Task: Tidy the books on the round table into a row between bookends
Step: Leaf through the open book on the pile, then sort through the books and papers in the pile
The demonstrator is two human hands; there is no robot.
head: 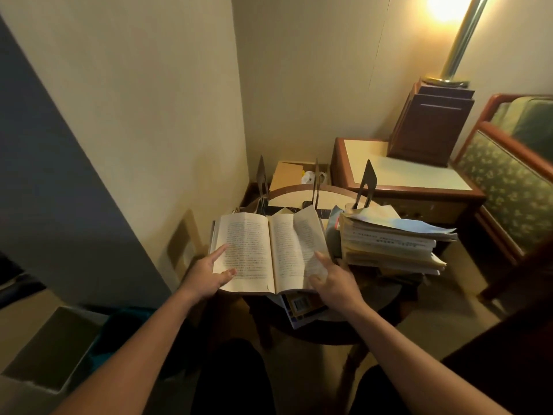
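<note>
We hold open book (263, 253) flat on desk (386, 292), left of stack (389, 244); left hand (209, 277) spread on page, right hand (332, 280) pinching leaf; bookends (366, 182) behind book; next: close book, stand upright

Open book (257, 253) print too small to read. Round table (302, 194) mostly hidden under books. Bottom of book stack (392, 245) in shadow, titles illegible. Barcoded book (302, 308) largely covered. Floor lamp (460, 40) top cut off by frame edge.
</note>
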